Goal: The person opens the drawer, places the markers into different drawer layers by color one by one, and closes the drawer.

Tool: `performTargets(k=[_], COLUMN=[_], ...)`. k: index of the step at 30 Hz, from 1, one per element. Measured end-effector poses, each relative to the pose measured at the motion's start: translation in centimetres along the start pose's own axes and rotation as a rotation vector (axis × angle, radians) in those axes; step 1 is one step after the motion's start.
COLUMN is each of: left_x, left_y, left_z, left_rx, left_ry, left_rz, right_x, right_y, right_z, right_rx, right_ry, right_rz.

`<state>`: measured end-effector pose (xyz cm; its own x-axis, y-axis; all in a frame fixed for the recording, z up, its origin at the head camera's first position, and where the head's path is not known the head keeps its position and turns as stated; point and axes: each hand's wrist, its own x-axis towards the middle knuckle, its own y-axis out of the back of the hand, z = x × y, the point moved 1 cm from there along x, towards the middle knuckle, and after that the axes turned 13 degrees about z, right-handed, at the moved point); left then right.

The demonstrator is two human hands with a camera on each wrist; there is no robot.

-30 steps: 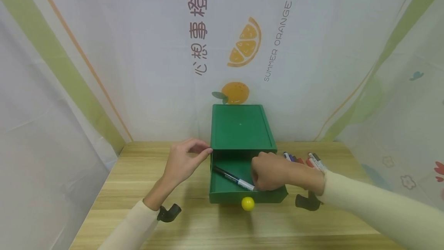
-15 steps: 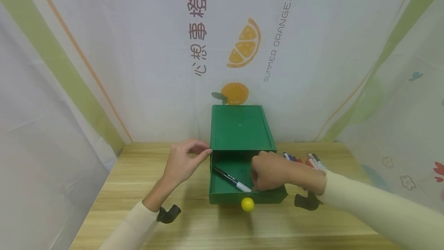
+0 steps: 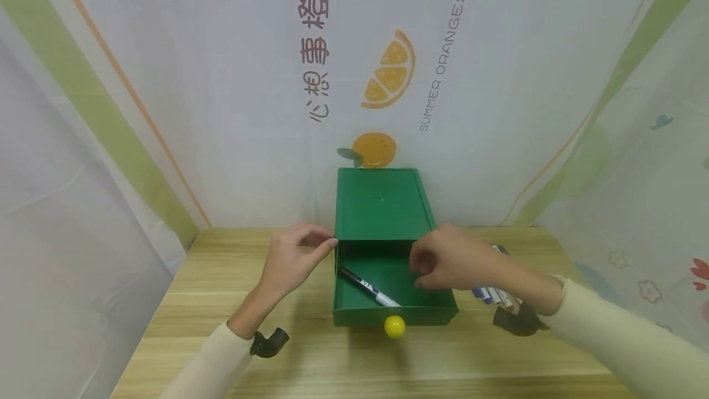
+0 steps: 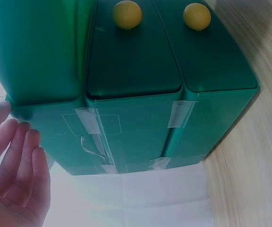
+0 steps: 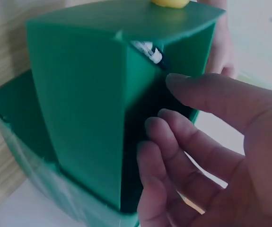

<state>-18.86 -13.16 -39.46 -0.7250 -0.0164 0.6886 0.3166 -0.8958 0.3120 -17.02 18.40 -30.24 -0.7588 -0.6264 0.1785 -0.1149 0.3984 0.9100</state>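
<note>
In the head view a green drawer cabinet [image 3: 384, 202] stands with its top drawer [image 3: 354, 318] pulled out by its yellow knob side. A black-and-white marker [image 3: 368, 286] lies slanted inside the drawer, its light end near the front wall. My left hand [image 3: 293, 257] touches the cabinet's front left corner with thumb and fingertips; the left wrist view shows its fingers [image 4: 20, 151] nearly straight beside the cabinet wall. Over the drawer's right side hovers my right hand [image 3: 451, 260]. Its fingers [image 5: 154, 127] are loosely bent, the thumb is apart, and nothing is between them.
Several markers [image 3: 490, 295] lie on the wooden table [image 3: 232, 294] right of the cabinet, partly behind the right forearm. Two closed lower drawers [image 4: 131, 61] carry yellow knobs. A printed white cloth [image 3: 249, 109] hangs behind.
My right hand has let go of the marker, which stays in the drawer, and has lifted slightly and moved right with its fingers loosened. My left hand stays at the corner.
</note>
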Motion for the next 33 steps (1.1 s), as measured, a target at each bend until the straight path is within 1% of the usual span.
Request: performTargets(k=[3, 7, 11, 17, 21, 25, 29, 33], left_x=[0.0, 0.0, -0.1, -0.1, -0.1, -0.1, 0.0, -0.1], left_y=[0.0, -0.1, -0.1, -0.1, -0.1, -0.1, -0.2, -0.1], left_z=[0.0, -0.1, -0.2, -0.4, -0.4, -0.4, -0.5, -0.5], left_rx=[0.001, -0.002, -0.007, -0.014, -0.015, -0.020, -0.028, -0.028], left_ry=[-0.001, -0.005, -0.002, -0.001, -0.002, -0.003, -0.003, -0.005], left_rz=[-0.001, 0.000, 0.001, -0.002, -0.002, -0.003, -0.002, -0.001], right_x=[-0.7, -1.8, -2.8, -4.1, -4.8, -5.6, -6.5, -7.4], right_y=[0.8, 1.7, 2.4, 2.9, 2.5, 1.7, 0.4, -1.2], right_z=[0.7, 1.9, 3.1, 5.2, 7.1, 9.0, 11.0, 12.9], right_rx=[0.016, 0.045, 0.087, 0.078, 0.119, 0.142, 0.158, 0.197], right_ry=[0.009, -0.002, -0.043, -0.110, -0.155, -0.219, -0.292, -0.325], right_rz=[0.044, 0.099, 0.126, 0.157, 0.179, 0.176, 0.185, 0.217])
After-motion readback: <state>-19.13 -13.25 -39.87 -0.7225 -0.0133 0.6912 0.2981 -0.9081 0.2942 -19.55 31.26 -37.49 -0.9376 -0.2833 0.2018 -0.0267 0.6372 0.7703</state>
